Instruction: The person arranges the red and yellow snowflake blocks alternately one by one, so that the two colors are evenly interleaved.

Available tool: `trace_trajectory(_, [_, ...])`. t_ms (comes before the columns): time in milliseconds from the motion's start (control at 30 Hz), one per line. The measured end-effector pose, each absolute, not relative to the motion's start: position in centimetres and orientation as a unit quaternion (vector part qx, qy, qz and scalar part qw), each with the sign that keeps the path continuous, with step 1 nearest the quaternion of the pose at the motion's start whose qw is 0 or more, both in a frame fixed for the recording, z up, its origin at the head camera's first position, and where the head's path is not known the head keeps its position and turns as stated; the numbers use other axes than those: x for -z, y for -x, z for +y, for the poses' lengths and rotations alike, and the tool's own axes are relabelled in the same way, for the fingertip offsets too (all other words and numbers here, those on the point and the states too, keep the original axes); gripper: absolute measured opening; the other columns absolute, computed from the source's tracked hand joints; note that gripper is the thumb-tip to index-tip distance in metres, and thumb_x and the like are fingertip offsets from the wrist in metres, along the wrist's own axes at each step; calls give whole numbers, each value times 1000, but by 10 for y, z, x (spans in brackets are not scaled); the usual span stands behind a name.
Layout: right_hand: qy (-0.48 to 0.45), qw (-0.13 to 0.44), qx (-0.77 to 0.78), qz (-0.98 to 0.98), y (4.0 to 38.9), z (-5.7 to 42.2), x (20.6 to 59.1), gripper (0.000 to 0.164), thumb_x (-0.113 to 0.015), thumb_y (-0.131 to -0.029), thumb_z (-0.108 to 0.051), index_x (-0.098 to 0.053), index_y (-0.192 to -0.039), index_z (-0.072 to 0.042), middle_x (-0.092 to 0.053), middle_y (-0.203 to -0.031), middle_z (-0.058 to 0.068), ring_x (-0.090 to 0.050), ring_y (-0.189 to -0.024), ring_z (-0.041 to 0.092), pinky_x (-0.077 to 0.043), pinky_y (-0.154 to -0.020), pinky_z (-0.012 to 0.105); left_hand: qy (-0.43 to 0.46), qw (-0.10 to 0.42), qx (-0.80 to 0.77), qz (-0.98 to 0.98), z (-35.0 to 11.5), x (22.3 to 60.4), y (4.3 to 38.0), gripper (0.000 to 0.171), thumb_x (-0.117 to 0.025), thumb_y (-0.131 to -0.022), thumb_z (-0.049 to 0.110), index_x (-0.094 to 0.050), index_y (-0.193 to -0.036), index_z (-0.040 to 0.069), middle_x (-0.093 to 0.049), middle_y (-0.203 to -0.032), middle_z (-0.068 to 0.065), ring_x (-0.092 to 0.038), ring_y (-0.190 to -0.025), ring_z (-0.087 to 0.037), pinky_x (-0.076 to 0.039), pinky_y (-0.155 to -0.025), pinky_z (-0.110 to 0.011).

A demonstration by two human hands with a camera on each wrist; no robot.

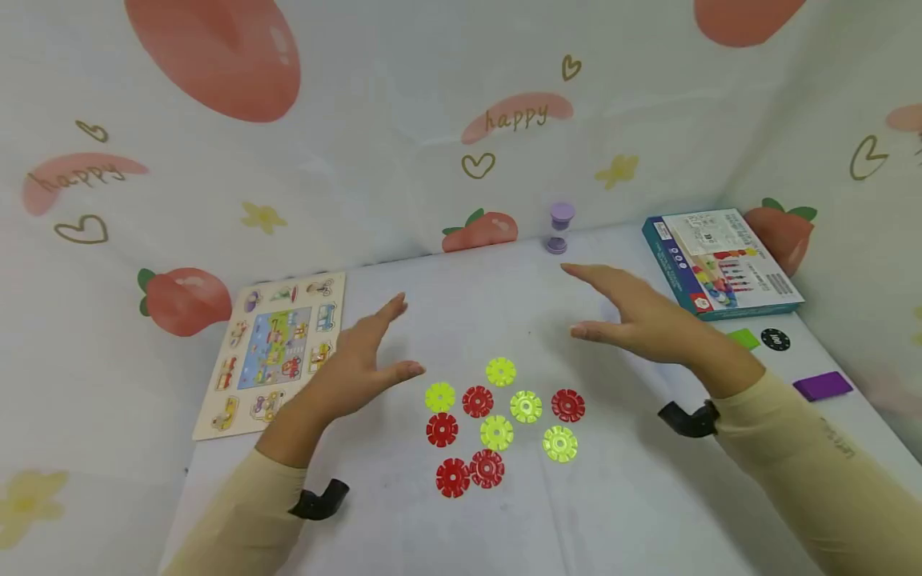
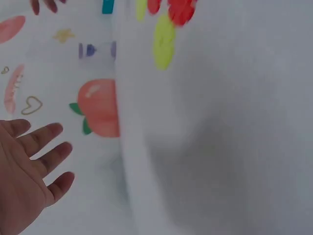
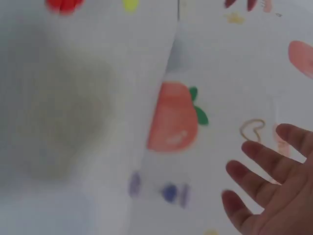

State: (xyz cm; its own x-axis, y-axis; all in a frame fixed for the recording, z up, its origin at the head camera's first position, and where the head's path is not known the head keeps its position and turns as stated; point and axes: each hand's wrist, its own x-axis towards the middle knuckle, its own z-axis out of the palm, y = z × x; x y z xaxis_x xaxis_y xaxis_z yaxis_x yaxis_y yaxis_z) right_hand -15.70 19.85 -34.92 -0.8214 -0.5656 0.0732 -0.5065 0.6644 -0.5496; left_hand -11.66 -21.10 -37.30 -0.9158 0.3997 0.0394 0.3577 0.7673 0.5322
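Note:
Both hands are raised over the white table, palms facing each other and fingers extended. My left hand (image 1: 350,366) hovers to the left of a group of notched plastic discs; in the left wrist view its fingers (image 2: 41,142) are spread and hold nothing. My right hand (image 1: 641,316) is up on the other side, its fingers (image 3: 259,171) likewise spread with nothing in them. Between and below the hands lie several red discs (image 1: 442,430) and several yellow-green discs (image 1: 496,433), flat on the cloth. Two red discs (image 1: 487,469) near the front overlap at their edges.
A wooden picture puzzle board (image 1: 241,384) lies at the left. At the back stands a purple hourglass (image 1: 558,228). To the right are a boxed game (image 1: 727,264), a green piece (image 1: 744,339), a black round chip (image 1: 775,340) and a purple block (image 1: 823,386). A patterned curtain (image 1: 403,176) borders the table.

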Motion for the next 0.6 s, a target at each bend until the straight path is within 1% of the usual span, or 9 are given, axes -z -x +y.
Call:
trace_trajectory(100, [286, 83, 369, 881, 159, 180, 379, 77, -67, -85, -51, -30, -149, -32, -41, -145, -3, -41, -129, 24, -36, -99, 54, -181, 69, -348, 917, -198, 401, 118, 85, -64, -82, 60, -17, -150, 42, -40, -146, 10, -31, -135, -18, -27, -103, -59])
trace_trajectory(167, [277, 110, 406, 864, 160, 167, 401, 76, -69, -83, -51, -34, -147, -30, -48, -138, -1, -48, -121, 24, -41, -96, 50, -170, 83, -376, 907, -188, 422, 118, 82, -64, -81, 62, -27, -149, 38, -45, -142, 9, -35, -133, -15, -29, -103, -57])
trace_trajectory(233, [262, 140, 426, 855, 160, 156, 421, 77, -70, -81, -53, -38, -146, -27, -53, -132, 0, -51, -116, 23, -43, -95, 46, -165, 92, -386, 903, -177, 441, 118, 79, -64, -79, 64, -36, -146, 33, -46, -140, 11, -35, -131, -12, -30, -103, -53])
trace_trajectory(333, [249, 165, 431, 852, 160, 142, 444, 78, -71, -80, -55, -42, -143, -21, -56, -126, 0, -53, -110, 19, -45, -93, 42, -163, 85, -379, 907, -162, 465, 116, 73, -65, -77, 66, -49, -139, 29, -43, -139, 15, -32, -130, -11, -27, -104, -51])
trace_trajectory(400, [248, 163, 428, 854, 159, 135, 454, 76, -72, -79, -53, -46, -141, -17, -56, -121, -1, -52, -106, 16, -45, -90, 40, -166, 72, -366, 913, -153, 473, 112, 67, -67, -75, 65, -56, -132, 31, -40, -140, 17, -29, -130, -12, -26, -101, -52])
trace_trajectory(467, [255, 149, 407, 864, 158, 130, 461, 72, -73, -79, -52, -50, -138, -17, -55, -119, -4, -50, -104, 14, -44, -90, 38, -171, 55, -354, 918, -146, 478, 108, 59, -71, -74, 62, -61, -124, 32, -38, -141, 15, -28, -129, -15, -25, -98, -53])
trace_trajectory(600, [269, 104, 337, 896, 153, 120, 468, 60, -75, -79, -48, -58, -130, -21, -49, -113, -7, -45, -104, 14, -40, -89, 40, -172, 43, -337, 925, -137, 480, 102, 52, -77, -72, 54, -63, -116, 30, -36, -141, 9, -28, -126, -17, -26, -96, -51])
